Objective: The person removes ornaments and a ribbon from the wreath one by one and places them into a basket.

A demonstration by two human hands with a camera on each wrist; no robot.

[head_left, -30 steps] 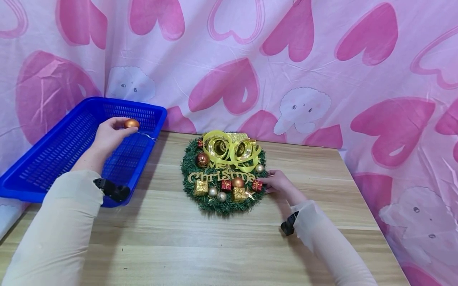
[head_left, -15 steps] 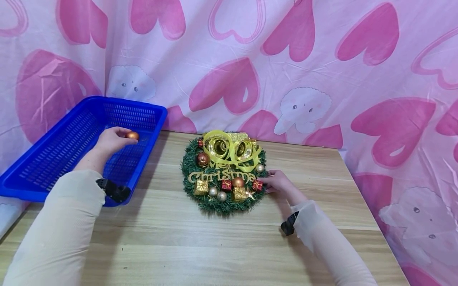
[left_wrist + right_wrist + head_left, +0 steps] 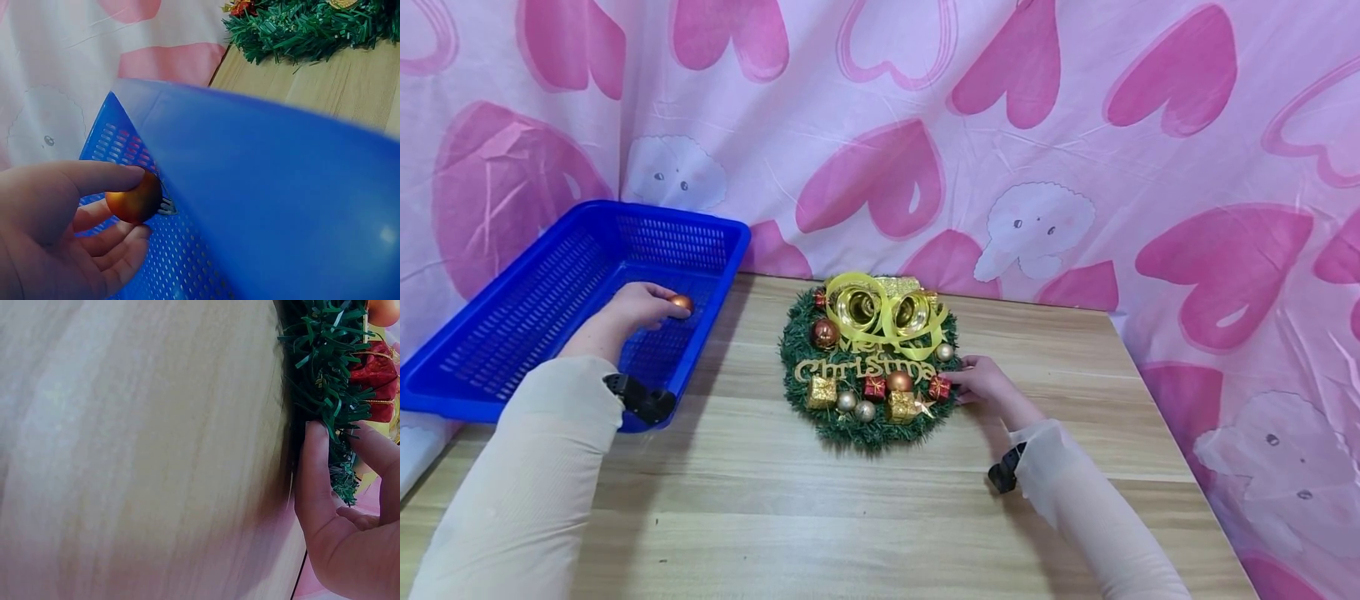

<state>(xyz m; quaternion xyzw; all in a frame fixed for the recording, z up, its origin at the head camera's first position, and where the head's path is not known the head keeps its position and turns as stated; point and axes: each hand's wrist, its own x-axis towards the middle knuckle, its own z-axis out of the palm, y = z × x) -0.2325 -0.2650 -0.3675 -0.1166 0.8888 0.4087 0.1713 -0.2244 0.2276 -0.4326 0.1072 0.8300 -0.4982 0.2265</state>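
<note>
Inside the blue basket, my left hand pinches a shiny copper-coloured bauble. The left wrist view has the thumb over the bauble and the fingers curled beneath it, with a bit of silvery wire behind. A green Christmas wreath lies on the table to the right of the basket. It bears gold bells, yellow ribbon, small gift boxes, baubles and gold lettering. My right hand grips the wreath's right edge, beside a red gift box; thumb and fingers go in among the green tinsel.
The wooden table runs up to a pink heart-patterned curtain at the back and sides. The basket's raised wall stands between my left hand and the wreath.
My left hand has lowered the bauble deeper into the basket, toward its floor. The right hand and the wreath have stayed in place.
</note>
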